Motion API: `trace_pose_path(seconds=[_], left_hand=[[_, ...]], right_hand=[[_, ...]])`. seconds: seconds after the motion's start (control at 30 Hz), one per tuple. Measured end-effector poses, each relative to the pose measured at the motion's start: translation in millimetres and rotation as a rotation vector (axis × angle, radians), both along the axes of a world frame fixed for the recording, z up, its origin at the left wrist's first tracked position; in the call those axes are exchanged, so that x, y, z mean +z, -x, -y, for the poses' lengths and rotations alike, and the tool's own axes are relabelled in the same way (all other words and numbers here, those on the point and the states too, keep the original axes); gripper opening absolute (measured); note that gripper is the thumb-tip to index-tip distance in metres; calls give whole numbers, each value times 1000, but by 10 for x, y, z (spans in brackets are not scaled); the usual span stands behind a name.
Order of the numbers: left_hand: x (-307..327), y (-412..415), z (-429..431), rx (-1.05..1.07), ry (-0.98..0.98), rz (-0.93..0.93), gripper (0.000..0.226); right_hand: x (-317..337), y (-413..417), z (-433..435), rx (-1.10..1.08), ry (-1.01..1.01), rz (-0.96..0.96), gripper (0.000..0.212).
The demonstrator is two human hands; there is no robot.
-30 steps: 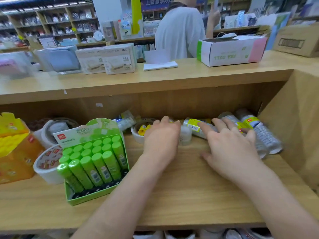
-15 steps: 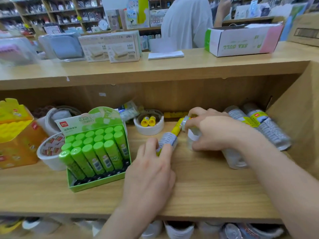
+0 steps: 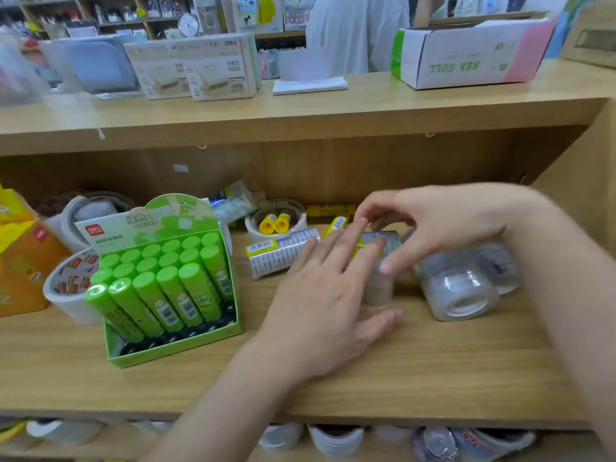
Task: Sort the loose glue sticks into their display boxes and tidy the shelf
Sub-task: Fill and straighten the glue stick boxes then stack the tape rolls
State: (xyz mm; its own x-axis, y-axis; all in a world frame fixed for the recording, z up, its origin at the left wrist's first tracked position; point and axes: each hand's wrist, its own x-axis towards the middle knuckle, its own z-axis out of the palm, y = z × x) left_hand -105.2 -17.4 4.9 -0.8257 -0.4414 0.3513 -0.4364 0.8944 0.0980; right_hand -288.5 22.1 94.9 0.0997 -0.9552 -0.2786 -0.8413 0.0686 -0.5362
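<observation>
A green display box stands at the shelf's left, filled with upright green glue sticks. Two yellow-capped glue sticks sit inside a white tape roll near the back. Another yellow glue stick lies just behind my fingers. My left hand lies flat with fingers spread, its fingertips touching a clear tape pack with a yellow label. From the right, my right hand arches over that same pack, fingers and thumb curled round it.
A wrapped silver tape tube lies left of my hands. Clear tape packs lie at the right by the shelf's side wall. White tape rolls and an orange box stand at the left. A person stands behind the counter.
My left hand has slid forward and right, off the silver tube and onto the clear tape pack. My right hand has opened wider over that pack. The camera has moved closer.
</observation>
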Motion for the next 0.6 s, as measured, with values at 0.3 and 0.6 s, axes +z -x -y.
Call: trace_pose_path(seconds=[0.3, 0.6], left_hand=[[108, 79, 74, -12, -114, -231, 52], [574, 758, 957, 377, -168, 369, 31]], right_hand=[[-256, 470, 592, -201, 30, -468, 39], [-328, 371, 655, -286, 70, -558, 34]])
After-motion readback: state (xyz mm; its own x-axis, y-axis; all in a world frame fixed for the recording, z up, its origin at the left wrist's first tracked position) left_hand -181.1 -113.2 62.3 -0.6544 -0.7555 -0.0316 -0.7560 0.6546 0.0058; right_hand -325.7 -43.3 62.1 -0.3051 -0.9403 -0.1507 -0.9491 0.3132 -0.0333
